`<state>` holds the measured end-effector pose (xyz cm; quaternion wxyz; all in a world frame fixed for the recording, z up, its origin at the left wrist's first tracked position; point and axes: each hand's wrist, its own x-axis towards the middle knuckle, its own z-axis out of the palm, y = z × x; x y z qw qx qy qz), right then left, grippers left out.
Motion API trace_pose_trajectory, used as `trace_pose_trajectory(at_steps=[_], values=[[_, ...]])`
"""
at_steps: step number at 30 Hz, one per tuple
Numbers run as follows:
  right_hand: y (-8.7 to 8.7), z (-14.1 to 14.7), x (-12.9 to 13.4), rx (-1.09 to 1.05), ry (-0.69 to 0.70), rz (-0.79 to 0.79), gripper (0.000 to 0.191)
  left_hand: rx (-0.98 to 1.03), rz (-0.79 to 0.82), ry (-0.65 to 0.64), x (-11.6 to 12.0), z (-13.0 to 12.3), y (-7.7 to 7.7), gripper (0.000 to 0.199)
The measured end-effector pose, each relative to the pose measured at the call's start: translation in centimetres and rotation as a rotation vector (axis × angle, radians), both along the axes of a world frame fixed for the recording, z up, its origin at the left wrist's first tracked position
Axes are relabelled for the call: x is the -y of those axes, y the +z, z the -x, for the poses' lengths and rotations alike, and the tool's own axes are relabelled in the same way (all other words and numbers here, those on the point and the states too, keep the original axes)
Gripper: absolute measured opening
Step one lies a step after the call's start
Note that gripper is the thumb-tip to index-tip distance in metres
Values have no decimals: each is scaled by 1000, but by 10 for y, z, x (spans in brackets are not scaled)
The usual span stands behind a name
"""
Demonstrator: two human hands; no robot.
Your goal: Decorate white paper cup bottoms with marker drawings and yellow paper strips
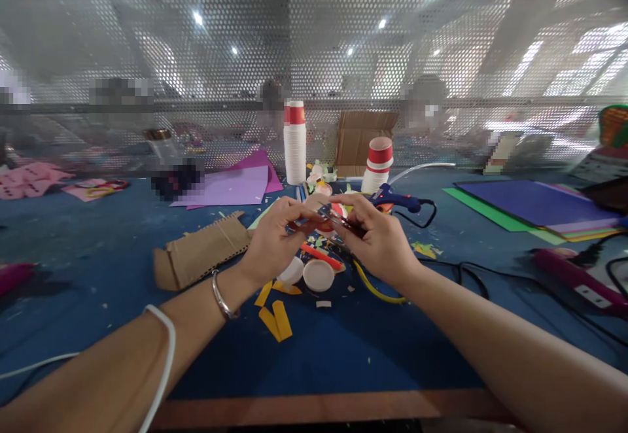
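Observation:
Both hands meet above the middle of the blue table. My left hand (278, 233) is closed, thumb and forefinger pinched on a small piece I cannot make out. Close beside it, my right hand (377, 237) has its fingers closed round a small dark and metallic tool, which is too blurred to name; its tip points toward the left fingers. Beneath them lie a white round lid (318, 276), an orange-red stick (322, 257) and paper scraps. Folded yellow strips (276, 320) are nearer the front edge.
Behind the hands stand a tall paper cup stack (295, 145) and a shorter one (377, 161). A blue glue gun (397, 199) with a cable is right of centre. Cut cardboard (203, 250) lies left; coloured sheets (530, 204) lie right. A white cord crosses the left forearm.

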<state>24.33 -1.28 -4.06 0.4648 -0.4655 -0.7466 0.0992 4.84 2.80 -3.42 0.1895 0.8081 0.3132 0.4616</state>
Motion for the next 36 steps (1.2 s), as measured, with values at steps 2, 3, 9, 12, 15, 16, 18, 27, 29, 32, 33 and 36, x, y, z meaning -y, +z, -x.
trace_pose_trajectory(at_steps=[2,3,9,12,15,16,18,27,29,32,33,36], values=[[2,-1,0,20,-4,-9,37,-8,-45,-7,2,0,2,18],[2,-1,0,34,0,-9,32,-9,-61,-14,3,0,2,19],[13,-3,0,147,66,8,11,-3,-149,-46,5,1,4,23],[30,-12,-6,125,33,-51,7,89,-139,11,3,3,3,17],[52,-32,-25,82,-66,-103,5,135,-56,133,-1,7,3,12],[59,-41,-34,93,-123,-137,6,136,-30,163,-3,9,3,9],[71,-60,-56,150,-288,-184,7,118,6,190,-6,12,3,7],[78,-111,-128,304,-543,-82,8,8,-19,114,-2,12,1,8],[79,-115,-135,317,-571,-47,8,-3,-11,113,-1,12,0,8],[79,-119,-143,306,-613,-7,7,-7,5,109,-2,13,-2,6],[79,-121,-145,301,-621,-1,6,-9,13,107,-2,13,-2,6],[76,-125,-149,285,-624,10,6,-17,28,96,-2,13,-2,5]])
